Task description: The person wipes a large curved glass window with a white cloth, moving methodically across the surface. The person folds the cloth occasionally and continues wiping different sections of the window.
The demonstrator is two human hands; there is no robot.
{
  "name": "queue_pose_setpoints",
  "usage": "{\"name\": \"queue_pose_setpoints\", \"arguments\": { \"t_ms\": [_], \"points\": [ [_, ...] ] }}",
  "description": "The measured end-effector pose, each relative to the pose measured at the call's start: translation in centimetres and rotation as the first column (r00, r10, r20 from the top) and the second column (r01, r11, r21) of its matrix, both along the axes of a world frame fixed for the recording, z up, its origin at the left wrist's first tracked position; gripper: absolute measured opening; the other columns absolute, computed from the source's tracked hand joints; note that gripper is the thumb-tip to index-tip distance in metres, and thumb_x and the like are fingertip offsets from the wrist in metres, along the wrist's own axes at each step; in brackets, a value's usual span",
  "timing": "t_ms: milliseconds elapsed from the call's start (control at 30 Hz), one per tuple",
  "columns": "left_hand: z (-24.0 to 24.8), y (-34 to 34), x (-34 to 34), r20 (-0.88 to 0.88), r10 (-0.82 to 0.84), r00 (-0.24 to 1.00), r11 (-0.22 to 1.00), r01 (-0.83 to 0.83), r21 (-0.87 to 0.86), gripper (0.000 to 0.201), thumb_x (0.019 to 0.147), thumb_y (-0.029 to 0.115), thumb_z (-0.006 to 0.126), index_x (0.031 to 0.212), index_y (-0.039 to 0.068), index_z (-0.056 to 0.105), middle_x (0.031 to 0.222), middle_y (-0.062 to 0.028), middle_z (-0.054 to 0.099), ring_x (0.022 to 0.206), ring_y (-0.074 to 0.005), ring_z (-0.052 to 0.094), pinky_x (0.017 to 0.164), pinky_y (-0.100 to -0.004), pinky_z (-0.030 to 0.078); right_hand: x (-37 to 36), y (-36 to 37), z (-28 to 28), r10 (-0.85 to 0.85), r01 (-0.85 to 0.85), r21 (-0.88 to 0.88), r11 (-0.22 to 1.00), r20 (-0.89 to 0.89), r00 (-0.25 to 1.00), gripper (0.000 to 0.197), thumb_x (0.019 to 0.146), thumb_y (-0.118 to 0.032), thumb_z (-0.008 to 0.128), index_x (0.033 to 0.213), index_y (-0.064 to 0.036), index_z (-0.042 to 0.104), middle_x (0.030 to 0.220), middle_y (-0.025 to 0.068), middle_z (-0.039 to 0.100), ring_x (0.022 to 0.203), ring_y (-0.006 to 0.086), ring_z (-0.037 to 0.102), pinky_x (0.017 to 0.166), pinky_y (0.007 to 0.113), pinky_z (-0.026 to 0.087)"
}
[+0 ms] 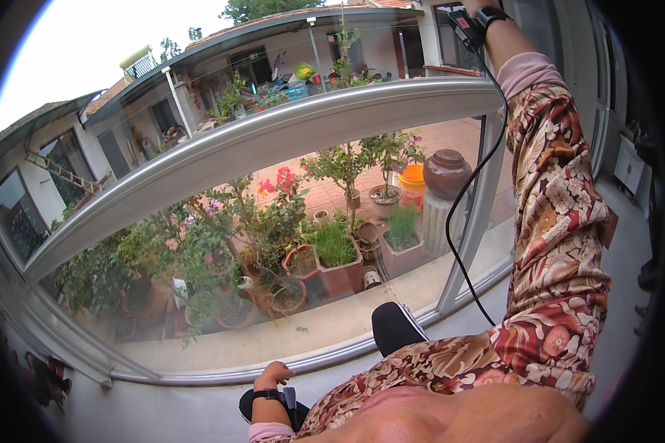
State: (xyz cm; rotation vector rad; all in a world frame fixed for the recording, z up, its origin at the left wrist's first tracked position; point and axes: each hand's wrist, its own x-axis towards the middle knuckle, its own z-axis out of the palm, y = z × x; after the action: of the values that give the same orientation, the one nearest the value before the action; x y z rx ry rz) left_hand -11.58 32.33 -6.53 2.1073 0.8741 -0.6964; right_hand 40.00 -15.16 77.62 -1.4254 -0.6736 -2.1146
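My left hand point(275, 373) is low in the view, beside the bottom rail of the window frame point(222, 377). Its fingers are curled in, with nothing visible in them; whether they touch the rail I cannot tell. A dark strap with a small device point(288, 399) circles that wrist. My right arm, in a flowered sleeve point(558, 221), reaches up along the window's right side. Only a bit of my right hand point(477, 4) shows at the top edge; its fingers are out of sight. A small black device point(465, 28) sits at the right wrist, and a black cable point(458, 214) hangs from it.
Large glass panes with a thick grey crossbar point(273, 122) stand before me. Beyond the glass are potted plants point(336, 247), an orange bucket point(412, 184), a brown jar point(447, 173) and a paved courtyard. My dark shoe point(399, 328) is close to the bottom rail.
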Motion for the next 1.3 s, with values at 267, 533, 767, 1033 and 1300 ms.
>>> {"name": "queue_pose_setpoints", "arguments": {
  "t_ms": [267,533,767,1033,1300],
  "points": [
    [-0.2,-0.7,0.1,0.087,-0.075,0.993,0.996,0.072,0.044,0.037,0.089,0.034,0.078,0.105,0.001,0.075,0.084,-0.0096,0.075,0.070,-0.0203,0.074,0.061,-0.0360,0.056,-2.1,4.1,2.8,-0.111,0.217,0.314,0.924,-0.324,0.940,0.065,0.101,-0.056,0.050,0.140,-0.0043,0.058,0.141,0.0195,0.062,0.133,0.0342,0.055,0.113,0.052,0.039],
    [2.4,-2.2,0.7,0.145,-0.151,0.978,0.986,0.139,0.089,0.035,0.089,0.032,0.077,0.104,0.000,0.075,0.082,-0.0096,0.075,0.068,-0.0214,0.072,0.065,-0.0382,0.058,-10.1,15.1,8.9,-0.191,0.217,0.189,0.958,-0.147,0.971,0.060,0.098,-0.055,0.054,0.144,-0.0166,0.056,0.150,0.0125,0.055,0.134,0.0376,0.053,0.111,0.056,0.039],
    [5.0,-3.4,-0.1,0.280,-0.065,0.958,0.997,0.075,-0.026,0.039,0.086,0.034,0.076,0.100,-0.003,0.076,0.080,-0.0159,0.074,0.067,-0.0274,0.073,0.064,-0.0392,0.059,-23.7,28.1,9.2,0.057,-0.057,-0.008,0.998,0.024,0.998,0.060,0.095,-0.054,0.059,0.145,-0.0195,0.055,0.149,0.0138,0.055,0.140,0.0379,0.045,0.113,0.062,0.032],
    [8.4,-4.9,0.2,0.252,-0.030,0.967,0.997,0.047,-0.061,0.047,0.087,0.036,0.076,0.113,-0.003,0.071,0.087,-0.0139,0.075,0.067,-0.0250,0.074,0.061,-0.0380,0.056,-32.7,37.8,5.2,0.367,-0.262,-0.405,0.876,0.207,0.907,0.051,0.091,-0.052,0.063,0.132,-0.0220,0.066,0.145,0.0080,0.057,0.137,0.0336,0.047,0.115,0.060,0.030],
    [9.8,-4.5,-0.1,0.263,-0.006,0.965,0.997,0.025,-0.068,0.048,0.088,0.039,0.075,0.116,-0.001,0.070,0.091,-0.0120,0.076,0.071,-0.0230,0.075,0.060,-0.0363,0.054,-37.4,42.3,-5.2,0.265,-0.012,-0.743,0.670,0.224,0.938,0.049,0.085,-0.051,0.077,0.129,-0.0333,0.070,0.143,-0.0071,0.061,0.135,0.0211,0.052,0.117,0.047,0.035]
  ]
}}
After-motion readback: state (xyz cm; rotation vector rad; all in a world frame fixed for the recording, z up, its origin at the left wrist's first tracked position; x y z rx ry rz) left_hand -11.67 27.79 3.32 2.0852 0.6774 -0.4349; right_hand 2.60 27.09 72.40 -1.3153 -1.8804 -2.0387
